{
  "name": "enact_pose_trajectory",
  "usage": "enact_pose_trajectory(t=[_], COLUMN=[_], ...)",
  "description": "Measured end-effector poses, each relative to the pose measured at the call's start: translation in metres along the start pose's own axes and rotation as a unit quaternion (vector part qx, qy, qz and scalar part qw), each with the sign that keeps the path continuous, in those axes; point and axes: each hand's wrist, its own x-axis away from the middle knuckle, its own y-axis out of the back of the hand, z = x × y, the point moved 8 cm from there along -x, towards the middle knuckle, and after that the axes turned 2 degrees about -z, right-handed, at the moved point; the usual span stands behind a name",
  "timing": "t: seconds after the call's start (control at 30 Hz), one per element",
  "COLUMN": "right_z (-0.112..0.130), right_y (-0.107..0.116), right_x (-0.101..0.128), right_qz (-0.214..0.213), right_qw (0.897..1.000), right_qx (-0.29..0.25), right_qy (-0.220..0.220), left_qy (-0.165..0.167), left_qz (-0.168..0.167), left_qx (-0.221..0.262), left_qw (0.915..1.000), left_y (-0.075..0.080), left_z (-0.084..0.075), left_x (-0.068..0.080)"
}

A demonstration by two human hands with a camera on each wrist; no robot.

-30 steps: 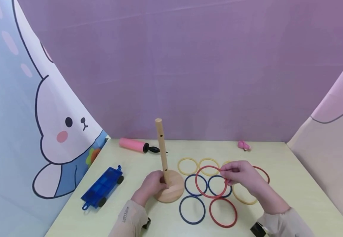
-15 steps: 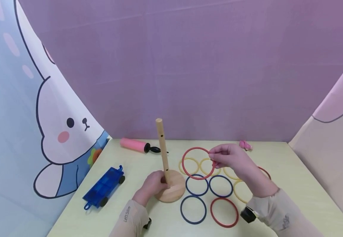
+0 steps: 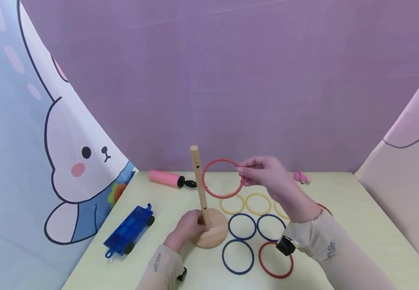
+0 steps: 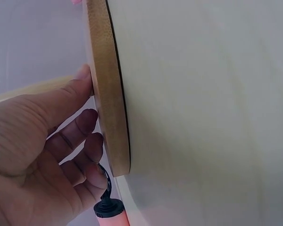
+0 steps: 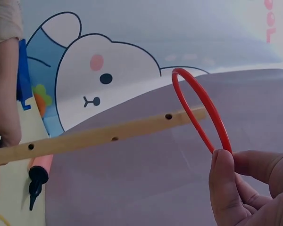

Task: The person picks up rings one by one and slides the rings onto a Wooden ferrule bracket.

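Note:
A wooden peg (image 3: 197,181) stands upright on a round wooden base (image 3: 214,235) on the pale table (image 3: 339,209). My left hand (image 3: 187,229) grips the base (image 4: 108,94) at its left edge, thumb and fingers curled round the rim. My right hand (image 3: 263,173) pinches a red ring (image 3: 221,178) in the air just right of the peg's top; the ring (image 5: 200,108) shows beside the peg (image 5: 99,134) in the right wrist view. Several yellow (image 3: 257,204), blue (image 3: 242,226) and red (image 3: 276,259) rings lie flat on the table to the right of the base.
A blue toy wagon (image 3: 129,230) lies at the left of the table. A pink hand pump (image 3: 167,178) and a small pink item (image 3: 299,176) sit near the back edge. Purple and bunny-printed cloth walls enclose the table on three sides.
My right hand has lifted the red ring off the table area and carried it up and leftward toward the peg's top. The left hand has stayed on the base.

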Motion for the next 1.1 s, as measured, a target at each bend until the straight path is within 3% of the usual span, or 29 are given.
enact_pose_trajectory(t=[0.47,0.67,1.1], right_z=[0.029,0.036,0.011], right_y=[-0.027,-0.033,-0.033], right_x=[-0.015,-0.020,-0.030], right_qz=[-0.027,-0.047,-0.074], right_qw=[0.998,0.997,0.991], right_qx=[-0.054,-0.061,-0.092], right_qy=[-0.013,-0.018,-0.058], left_qy=[-0.002,0.011,0.003], left_qz=[0.002,0.005,0.003], left_qx=[-0.006,0.001,0.005], left_qw=[1.0000,0.9999,1.0000], left_y=[0.001,0.000,0.000], left_z=[-0.002,0.000,-0.003], left_x=[0.001,0.000,0.002])
